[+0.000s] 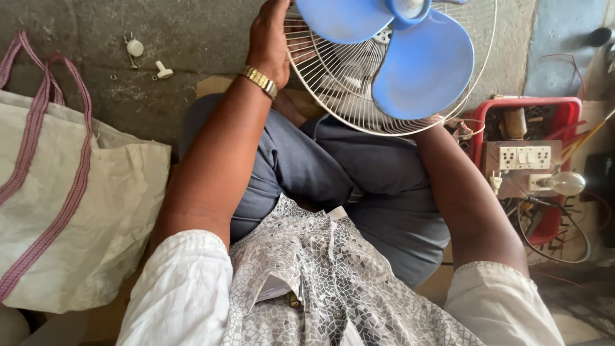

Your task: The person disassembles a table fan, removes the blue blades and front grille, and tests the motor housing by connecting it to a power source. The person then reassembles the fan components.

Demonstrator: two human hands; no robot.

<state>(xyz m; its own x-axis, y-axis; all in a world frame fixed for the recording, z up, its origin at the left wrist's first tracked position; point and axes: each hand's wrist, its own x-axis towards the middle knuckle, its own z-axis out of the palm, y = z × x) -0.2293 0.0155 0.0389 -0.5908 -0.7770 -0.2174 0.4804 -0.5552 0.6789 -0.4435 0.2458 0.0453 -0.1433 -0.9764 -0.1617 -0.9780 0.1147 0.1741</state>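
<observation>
grey concrete floor [192,38] with white sack [77,211] and red crate [570,112].

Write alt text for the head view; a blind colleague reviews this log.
A seated person's left hand grips the rim of a white wire fan guard with blue blades over their lap. The right hand is hidden behind it. A cloth bag lies left, a red crate right.

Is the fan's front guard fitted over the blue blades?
No: the blue blades lie bare, with only the rear wire guard behind them, gripped at its rim by the left hand.
</observation>
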